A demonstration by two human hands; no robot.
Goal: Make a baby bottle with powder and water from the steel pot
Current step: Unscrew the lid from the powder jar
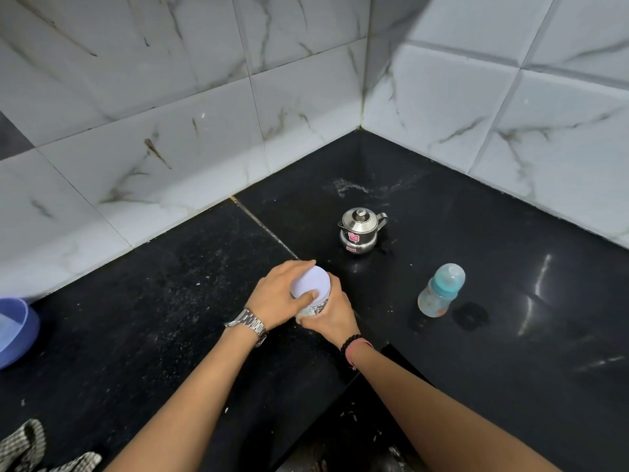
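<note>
Black stone counter [476, 335] fills a corner under marbled white wall tiles [170, 137], dusted with pale specks and one smear near the back. At the left edge sits part of a blue basin [13, 332], and a checked cloth [30, 444] lies at the bottom left.

Toward the back stands the steel pot [360, 229], lid on, upright, well apart from the hands. Right of centre the baby bottle [441, 290] stands with its teal collar and clear cap in place, so nothing has gone into it yet by the look of it.

Nearest the person is the powder jar [311, 306], resting on the counter. The right hand [335, 316] wraps its body from the side, fingers curled round the clear wall. The left hand [279, 296] is clamped over the white lid [311, 284], thumb across the top and fingers round the far rim.

This looks like the lid being unscrewed, though tightening cannot be ruled out from one view. To do it well, keep the jar pressed down and level, let the right hand hold firm while the left alone turns, and lift the lid straight up so no powder spills.
</note>
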